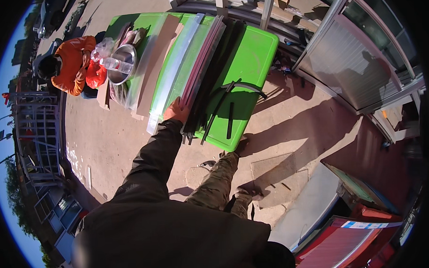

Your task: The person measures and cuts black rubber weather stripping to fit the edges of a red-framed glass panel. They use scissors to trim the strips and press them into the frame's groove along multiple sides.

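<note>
On the green table (256,52), your left hand (177,111) rests on the near ends of the long strips (200,63) laid in a bundle lengthwise along the top; whether the fingers have closed round them you cannot tell, and your right hand is not in view. The strips lie stacked side by side, nothing lifted off, so by the look of it the handling has barely begun. Their long axis runs from your hand away toward the far end of the table, near the metal bowl (122,61) and plastic bottle (115,65).
</note>
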Action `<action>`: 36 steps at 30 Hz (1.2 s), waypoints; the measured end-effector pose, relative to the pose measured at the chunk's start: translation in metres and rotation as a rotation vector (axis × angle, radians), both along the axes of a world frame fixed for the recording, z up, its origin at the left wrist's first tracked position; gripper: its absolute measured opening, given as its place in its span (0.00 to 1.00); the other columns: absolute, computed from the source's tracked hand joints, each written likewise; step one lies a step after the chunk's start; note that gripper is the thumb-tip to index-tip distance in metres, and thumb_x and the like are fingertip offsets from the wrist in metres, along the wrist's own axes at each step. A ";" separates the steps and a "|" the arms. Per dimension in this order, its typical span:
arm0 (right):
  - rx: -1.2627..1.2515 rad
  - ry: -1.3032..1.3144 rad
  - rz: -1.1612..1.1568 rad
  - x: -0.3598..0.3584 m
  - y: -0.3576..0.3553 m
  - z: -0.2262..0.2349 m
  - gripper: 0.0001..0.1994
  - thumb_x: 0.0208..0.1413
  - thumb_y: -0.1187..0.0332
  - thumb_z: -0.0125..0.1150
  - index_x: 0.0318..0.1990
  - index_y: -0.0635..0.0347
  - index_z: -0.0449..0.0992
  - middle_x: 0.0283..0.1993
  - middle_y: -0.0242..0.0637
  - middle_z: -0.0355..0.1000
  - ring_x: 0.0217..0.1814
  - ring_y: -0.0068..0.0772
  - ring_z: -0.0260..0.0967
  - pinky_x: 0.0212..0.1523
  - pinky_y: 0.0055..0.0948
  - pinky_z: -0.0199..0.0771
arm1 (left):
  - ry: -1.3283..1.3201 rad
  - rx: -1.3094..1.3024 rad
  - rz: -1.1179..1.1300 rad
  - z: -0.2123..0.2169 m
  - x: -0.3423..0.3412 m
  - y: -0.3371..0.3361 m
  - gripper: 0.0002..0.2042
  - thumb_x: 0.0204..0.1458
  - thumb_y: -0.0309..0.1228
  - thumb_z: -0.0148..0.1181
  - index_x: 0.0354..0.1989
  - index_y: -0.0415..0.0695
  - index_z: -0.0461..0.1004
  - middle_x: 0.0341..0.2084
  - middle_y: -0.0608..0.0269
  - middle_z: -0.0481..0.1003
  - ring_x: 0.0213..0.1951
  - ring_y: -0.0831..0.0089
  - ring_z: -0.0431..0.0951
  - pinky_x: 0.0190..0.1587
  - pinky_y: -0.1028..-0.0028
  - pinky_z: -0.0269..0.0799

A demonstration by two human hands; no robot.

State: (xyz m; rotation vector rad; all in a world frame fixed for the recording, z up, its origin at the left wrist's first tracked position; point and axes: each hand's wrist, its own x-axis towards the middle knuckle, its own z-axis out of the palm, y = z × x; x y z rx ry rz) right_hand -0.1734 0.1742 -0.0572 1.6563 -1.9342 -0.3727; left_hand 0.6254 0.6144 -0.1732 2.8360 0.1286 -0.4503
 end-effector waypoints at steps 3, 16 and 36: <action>0.011 0.003 0.004 0.004 -0.003 0.001 0.42 0.45 0.44 0.60 0.68 0.49 0.61 0.65 0.40 0.64 0.66 0.53 0.61 0.62 0.54 0.63 | 0.002 0.033 0.050 0.010 0.018 0.031 0.29 0.51 0.52 0.57 0.56 0.43 0.73 0.41 0.43 0.79 0.45 0.47 0.80 0.48 0.56 0.75; 0.025 0.001 0.001 0.001 0.001 0.003 0.44 0.47 0.40 0.59 0.70 0.51 0.58 0.67 0.43 0.62 0.68 0.55 0.59 0.65 0.55 0.60 | -0.108 -0.217 -0.204 -0.043 0.020 -0.018 0.11 0.51 0.35 0.59 0.41 0.48 0.79 0.38 0.53 0.79 0.42 0.53 0.80 0.46 0.60 0.76; 0.088 -0.101 -0.144 0.030 0.032 0.019 0.50 0.36 0.58 0.61 0.73 0.57 0.52 0.70 0.52 0.58 0.71 0.54 0.56 0.71 0.48 0.54 | 0.136 0.083 0.023 -0.077 0.021 -0.076 0.18 0.45 0.45 0.72 0.38 0.47 0.77 0.38 0.56 0.80 0.44 0.57 0.80 0.46 0.59 0.75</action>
